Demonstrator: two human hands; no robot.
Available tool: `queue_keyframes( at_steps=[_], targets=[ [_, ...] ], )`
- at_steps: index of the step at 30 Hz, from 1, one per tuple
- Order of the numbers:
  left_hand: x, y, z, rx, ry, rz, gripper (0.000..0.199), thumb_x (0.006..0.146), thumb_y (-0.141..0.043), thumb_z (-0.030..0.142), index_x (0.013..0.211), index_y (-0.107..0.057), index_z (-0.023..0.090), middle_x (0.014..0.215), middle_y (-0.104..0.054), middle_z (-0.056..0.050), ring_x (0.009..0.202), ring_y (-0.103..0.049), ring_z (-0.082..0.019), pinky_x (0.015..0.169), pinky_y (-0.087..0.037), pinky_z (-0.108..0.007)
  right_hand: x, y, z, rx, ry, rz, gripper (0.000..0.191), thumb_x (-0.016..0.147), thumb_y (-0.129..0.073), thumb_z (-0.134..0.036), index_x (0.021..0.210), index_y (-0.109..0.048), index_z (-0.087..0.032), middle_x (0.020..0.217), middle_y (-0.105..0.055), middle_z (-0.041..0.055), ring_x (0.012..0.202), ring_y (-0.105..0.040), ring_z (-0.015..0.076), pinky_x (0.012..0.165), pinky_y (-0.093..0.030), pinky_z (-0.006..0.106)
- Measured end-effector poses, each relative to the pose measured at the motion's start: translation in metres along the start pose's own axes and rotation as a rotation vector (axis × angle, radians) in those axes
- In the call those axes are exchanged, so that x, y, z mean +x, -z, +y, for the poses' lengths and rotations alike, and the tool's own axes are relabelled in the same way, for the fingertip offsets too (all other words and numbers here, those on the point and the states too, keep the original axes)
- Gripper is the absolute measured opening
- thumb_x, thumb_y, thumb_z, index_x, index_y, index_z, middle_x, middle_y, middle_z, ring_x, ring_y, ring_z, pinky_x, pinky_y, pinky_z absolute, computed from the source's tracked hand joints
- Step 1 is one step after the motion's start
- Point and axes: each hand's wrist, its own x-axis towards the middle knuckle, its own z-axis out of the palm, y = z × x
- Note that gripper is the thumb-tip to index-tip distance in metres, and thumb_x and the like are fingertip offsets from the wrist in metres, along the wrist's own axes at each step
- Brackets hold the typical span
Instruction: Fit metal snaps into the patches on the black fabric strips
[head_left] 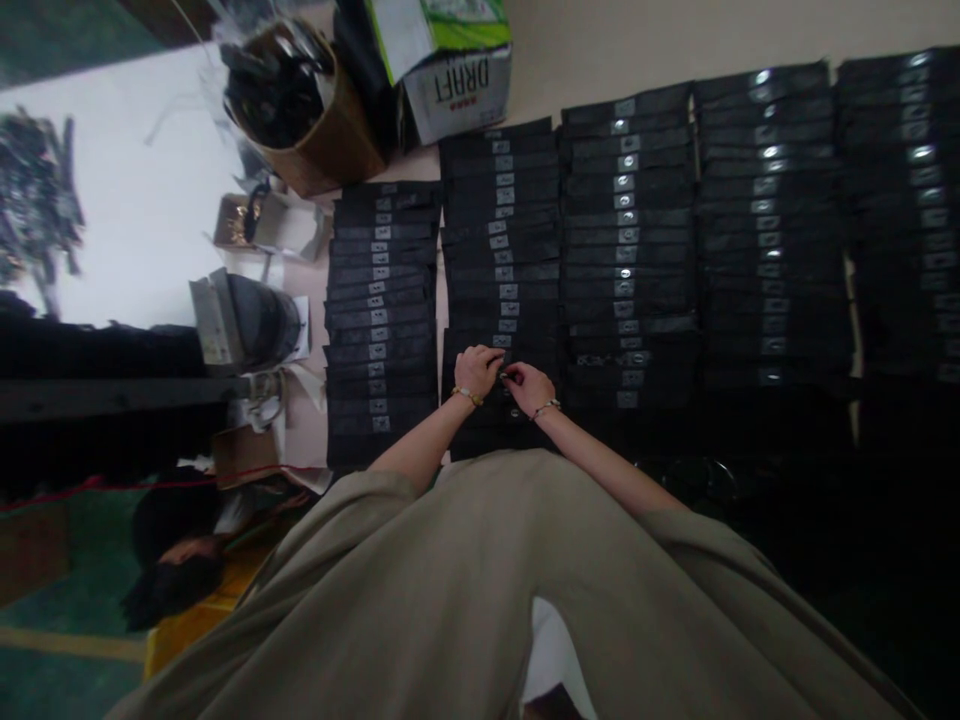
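My left hand (478, 371) and my right hand (529, 388) almost meet over the second column of overlapping black fabric pieces (465, 270). The fingers of both are bent and drawn together. Between the right fingertips a small shiny spot shows, too small to name. What the left fingertips hold, if anything, is hidden. Each fabric piece carries a grey label patch (508, 292) with a round mark on it. Just below the hands, a small round shiny spot (514, 413) lies on the black cloth.
More black fabric columns (630, 190) extend to the right, and one (384, 290) lies on the left. At the back stand a carton of dark parts (330, 130) and a DRAFT box (465, 95). A machine (255, 320) is at the left; a person (191, 580) is below it.
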Motion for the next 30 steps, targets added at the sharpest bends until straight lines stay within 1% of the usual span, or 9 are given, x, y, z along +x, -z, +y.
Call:
queue_keyframes(
  at_steps=[6, 9, 11, 13, 16, 19, 23, 28, 30],
  targets=[
    [0.002, -0.002, 0.003, -0.008, 0.021, -0.013, 0.021, 0.095, -0.059, 0.034, 0.11, -0.073, 0.031, 0.11, -0.071, -0.004, 0.104, -0.058, -0.024, 0.085, -0.039, -0.038, 0.002, -0.001, 0.001, 0.024, -0.019, 0.0, 0.015, 0.085, -0.068, -0.032, 0.098, -0.072, -0.027, 0.082, -0.068, -0.0018, 0.075, -0.06, 0.0147, 0.065, -0.04, 0.025],
    [0.002, 0.001, 0.005, -0.008, 0.034, -0.001, 0.027, 0.094, -0.059, 0.031, 0.119, -0.069, 0.03, 0.111, -0.07, -0.005, 0.104, -0.058, -0.025, 0.085, -0.04, -0.039, 0.003, -0.002, 0.003, 0.037, -0.041, -0.008, 0.016, 0.084, -0.068, -0.034, 0.098, -0.072, -0.028, 0.079, -0.067, -0.0025, 0.073, -0.06, 0.0144, 0.063, -0.04, 0.024],
    [-0.001, 0.004, 0.003, -0.028, 0.012, 0.019, 0.032, 0.092, -0.061, 0.028, 0.123, -0.066, 0.028, 0.114, -0.07, -0.005, 0.105, -0.058, -0.025, 0.086, -0.041, -0.038, 0.003, -0.001, 0.004, 0.048, -0.047, -0.01, 0.017, 0.083, -0.069, -0.035, 0.098, -0.073, -0.028, 0.079, -0.068, -0.0025, 0.072, -0.06, 0.0144, 0.063, -0.04, 0.024],
    [-0.008, 0.007, -0.001, -0.056, -0.053, 0.014, 0.03, 0.09, -0.063, 0.027, 0.12, -0.068, 0.027, 0.117, -0.07, -0.005, 0.107, -0.058, -0.024, 0.088, -0.041, -0.038, 0.003, -0.001, 0.005, 0.063, -0.048, -0.011, 0.016, 0.082, -0.07, -0.034, 0.097, -0.073, -0.027, 0.08, -0.068, -0.0025, 0.072, -0.06, 0.0143, 0.063, -0.04, 0.024],
    [-0.019, 0.008, -0.008, -0.064, -0.138, -0.039, 0.02, 0.09, -0.065, 0.031, 0.108, -0.073, 0.027, 0.115, -0.072, -0.003, 0.108, -0.058, -0.024, 0.09, -0.04, -0.04, 0.004, -0.002, 0.007, 0.096, -0.053, -0.008, 0.015, 0.081, -0.07, -0.031, 0.095, -0.074, -0.026, 0.08, -0.069, -0.0027, 0.071, -0.06, 0.0137, 0.064, -0.041, 0.024],
    [-0.027, 0.004, -0.01, -0.044, -0.116, -0.062, 0.014, 0.09, -0.067, 0.031, 0.101, -0.075, 0.028, 0.114, -0.073, -0.002, 0.109, -0.058, -0.023, 0.092, -0.039, -0.041, 0.006, -0.003, 0.009, 0.116, -0.054, -0.004, 0.014, 0.08, -0.07, -0.029, 0.092, -0.074, -0.025, 0.08, -0.069, -0.0024, 0.07, -0.059, 0.0136, 0.064, -0.041, 0.024],
    [-0.03, 0.001, -0.005, -0.051, -0.078, -0.021, 0.009, 0.089, -0.067, 0.028, 0.092, -0.076, 0.027, 0.112, -0.074, -0.001, 0.109, -0.059, -0.022, 0.094, -0.037, -0.042, 0.007, -0.005, 0.012, 0.138, -0.046, -0.017, 0.014, 0.079, -0.071, -0.03, 0.091, -0.074, -0.024, 0.076, -0.068, -0.0021, 0.068, -0.059, 0.0138, 0.061, -0.039, 0.025],
    [-0.037, 0.003, -0.001, -0.087, -0.094, 0.03, 0.01, 0.092, -0.065, 0.028, 0.092, -0.075, 0.028, 0.107, -0.075, 0.0, 0.106, -0.06, -0.021, 0.094, -0.036, -0.041, 0.002, -0.006, 0.018, 0.199, 0.04, -0.016, 0.016, 0.081, -0.069, -0.032, 0.092, -0.075, -0.022, 0.074, -0.067, -0.0006, 0.067, -0.058, 0.0136, 0.061, -0.04, 0.025],
    [-0.041, 0.004, -0.001, -0.096, -0.084, 0.04, 0.011, 0.093, -0.063, 0.028, 0.093, -0.074, 0.027, 0.105, -0.076, -0.001, 0.104, -0.061, -0.02, 0.094, -0.037, -0.04, 0.0, -0.007, 0.019, 0.215, 0.05, -0.007, 0.016, 0.081, -0.069, -0.032, 0.091, -0.075, -0.021, 0.073, -0.066, -0.0005, 0.067, -0.058, 0.0138, 0.061, -0.04, 0.025]
  ],
)
